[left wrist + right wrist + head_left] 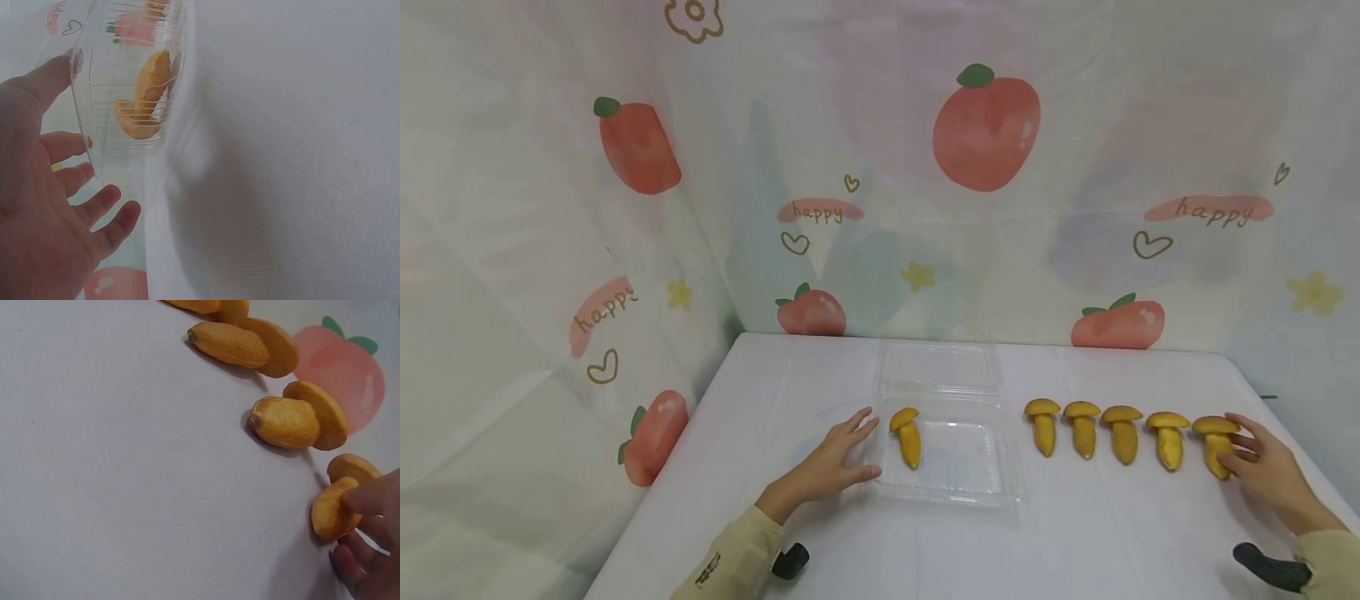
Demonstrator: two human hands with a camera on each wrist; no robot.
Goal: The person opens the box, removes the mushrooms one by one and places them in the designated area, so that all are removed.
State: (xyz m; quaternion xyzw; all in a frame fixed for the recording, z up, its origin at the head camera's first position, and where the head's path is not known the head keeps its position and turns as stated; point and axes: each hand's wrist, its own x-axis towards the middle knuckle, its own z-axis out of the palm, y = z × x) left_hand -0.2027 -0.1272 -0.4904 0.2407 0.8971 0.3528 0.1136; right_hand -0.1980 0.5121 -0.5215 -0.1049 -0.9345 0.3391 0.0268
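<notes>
A clear plastic clamshell box [940, 496] lies with its lid laid back on the white table. One yellow mushroom [909, 440] rests inside it, at the left. My left hand [827, 467] is at the box's left edge, fingers spread and thumb apart; in the left wrist view the fingertips [81, 142] come right up to the clear wall. Over on the right, my right hand [1270, 467] pinches the rightmost mushroom [334, 509] of a row, thumb on its stem and fingers on the far side. That mushroom is on the tabletop.
Several more yellow mushrooms stretch in a row between box and right hand, the closest to the hand being one mushroom [1168, 440]. A printed cloth backdrop [880, 250] rises behind and left of the table [1075, 533].
</notes>
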